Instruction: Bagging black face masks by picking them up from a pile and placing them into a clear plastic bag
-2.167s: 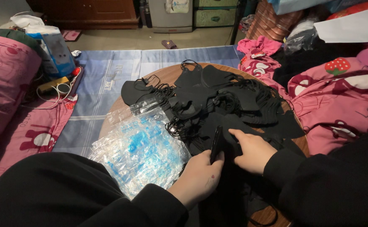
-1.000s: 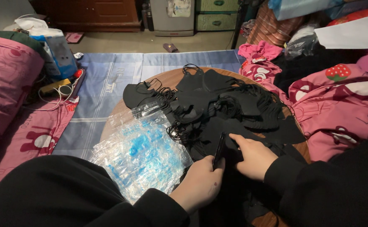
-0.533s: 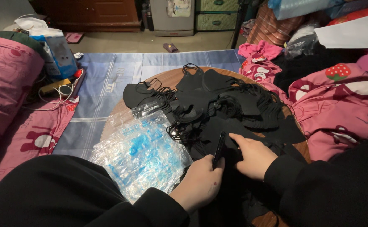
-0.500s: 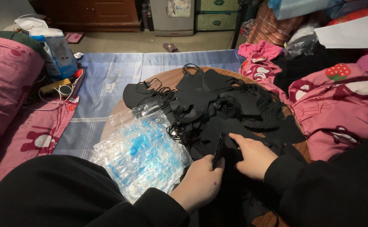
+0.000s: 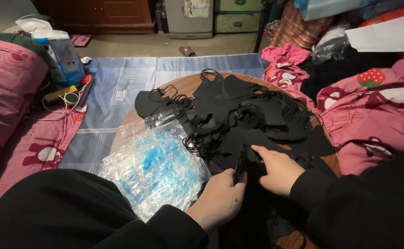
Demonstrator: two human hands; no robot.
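A heap of black face masks [image 5: 239,115] with ear loops covers a round wooden table [image 5: 183,86]. At its near edge both hands pinch one folded black mask [image 5: 240,163] that stands on edge between them. My left hand [image 5: 220,199] grips the mask's lower end from the left. My right hand [image 5: 276,168] presses against it from the right, index finger stretched along the fold. Both arms wear black sleeves.
A pile of clear plastic bags with blue print [image 5: 153,168] lies on the table's left half. Pink strawberry-print bedding [image 5: 372,106] bulges at the right and another pink cushion [image 5: 8,87] at the left. A blue striped mat [image 5: 119,83] runs beyond the table.
The hands and the folded mask have shifted slightly toward me and lower in view; the grip is the same. The mask heap and bags have not moved.
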